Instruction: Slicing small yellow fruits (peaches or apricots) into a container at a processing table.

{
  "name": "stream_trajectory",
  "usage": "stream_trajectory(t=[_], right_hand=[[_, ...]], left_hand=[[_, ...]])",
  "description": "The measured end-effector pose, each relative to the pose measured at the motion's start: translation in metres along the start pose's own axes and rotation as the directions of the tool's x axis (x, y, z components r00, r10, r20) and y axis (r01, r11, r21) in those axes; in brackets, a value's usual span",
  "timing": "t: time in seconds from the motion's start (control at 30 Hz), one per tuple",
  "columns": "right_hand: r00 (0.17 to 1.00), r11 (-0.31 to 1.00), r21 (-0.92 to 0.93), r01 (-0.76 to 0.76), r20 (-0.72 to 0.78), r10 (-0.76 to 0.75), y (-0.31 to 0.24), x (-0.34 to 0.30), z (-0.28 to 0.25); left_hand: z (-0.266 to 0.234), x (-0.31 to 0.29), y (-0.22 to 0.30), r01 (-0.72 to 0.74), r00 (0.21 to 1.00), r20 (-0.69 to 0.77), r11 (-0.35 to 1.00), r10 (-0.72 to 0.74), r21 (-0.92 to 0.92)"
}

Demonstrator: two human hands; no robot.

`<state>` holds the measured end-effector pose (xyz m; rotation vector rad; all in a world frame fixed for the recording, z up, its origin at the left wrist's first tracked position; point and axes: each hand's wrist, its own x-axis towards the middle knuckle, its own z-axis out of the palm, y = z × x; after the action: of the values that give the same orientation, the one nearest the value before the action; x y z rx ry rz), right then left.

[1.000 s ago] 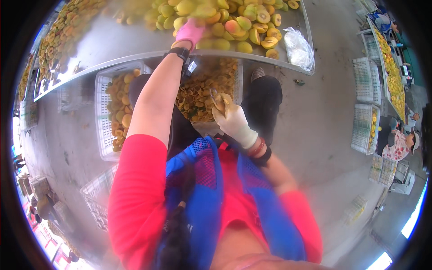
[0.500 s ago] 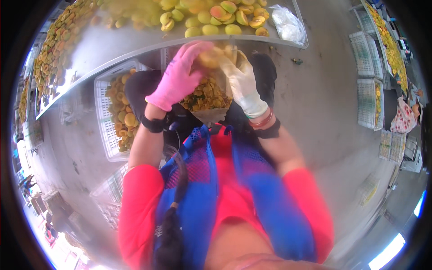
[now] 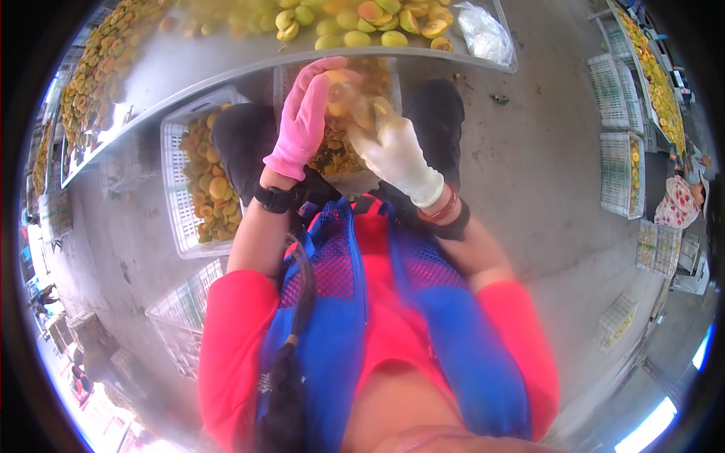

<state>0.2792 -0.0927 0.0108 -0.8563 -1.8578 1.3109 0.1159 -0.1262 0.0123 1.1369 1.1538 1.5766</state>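
In front of me, below the table edge, both gloved hands meet at a yellow peach [image 3: 341,92], which looks cut, with a hollow showing. My left hand [image 3: 301,113], in a pink glove, has its fingers along the peach's left side. From the right, my right hand [image 3: 398,147], in a white glove with yellow-stained fingertips, closes on the fruit. Blur hides its fingertips and whether a knife or a second half is there. Under the hands, between my knees, a container of yellow fruit pieces [image 3: 336,140] partly shows.
A metal-edged table [image 3: 249,66] ahead carries many peaches [image 3: 356,38] and a clear plastic bag [image 3: 483,34]. Left of my leg stands a white crate [image 3: 172,177] of peach halves. More crates [image 3: 615,174] line the right, beside another fruit-covered table [image 3: 657,87].
My left hand has turned more upright, showing the peach's hollow. My right hand has shifted slightly down and left, still at the fruit.
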Motion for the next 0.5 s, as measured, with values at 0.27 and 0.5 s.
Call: stream_trajectory(t=[0.27, 0.5], right_hand=[[0.998, 0.996, -0.072, 0.055, 0.022, -0.053, 0.006, -0.003, 0.013], [0.989, 0.998, -0.039, -0.045, 0.140, 0.050, 0.004, -0.001, 0.010]], left_hand=[[0.015, 0.001, 0.001, -0.059, 0.997, -0.058, 0.998, 0.058, -0.017], [0.027, 0.006, 0.005, 0.019, 0.986, -0.167, 0.999, -0.026, -0.044]])
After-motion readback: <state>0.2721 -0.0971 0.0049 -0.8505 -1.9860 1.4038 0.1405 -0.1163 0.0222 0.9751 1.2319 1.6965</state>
